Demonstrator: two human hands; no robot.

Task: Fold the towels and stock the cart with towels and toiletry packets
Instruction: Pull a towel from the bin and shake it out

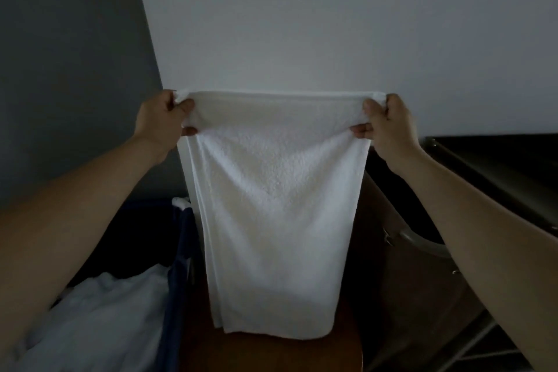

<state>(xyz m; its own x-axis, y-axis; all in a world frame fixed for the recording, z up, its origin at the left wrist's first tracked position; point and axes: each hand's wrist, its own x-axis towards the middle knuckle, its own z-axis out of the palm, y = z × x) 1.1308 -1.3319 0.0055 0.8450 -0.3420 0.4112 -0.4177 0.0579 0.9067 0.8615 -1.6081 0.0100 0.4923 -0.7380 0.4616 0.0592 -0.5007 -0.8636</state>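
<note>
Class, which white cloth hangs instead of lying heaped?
The towel held up by the left hand and right hand; the other white cloth lies heaped below.

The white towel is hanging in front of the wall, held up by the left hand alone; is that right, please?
Not quite: the head view shows the white towel held up by both hands, the left hand and the right hand each pinching a top corner.

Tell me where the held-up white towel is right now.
In the head view the white towel hangs at centre, its top corners pinched by the left hand and right hand, in front of the pale wall.
</note>
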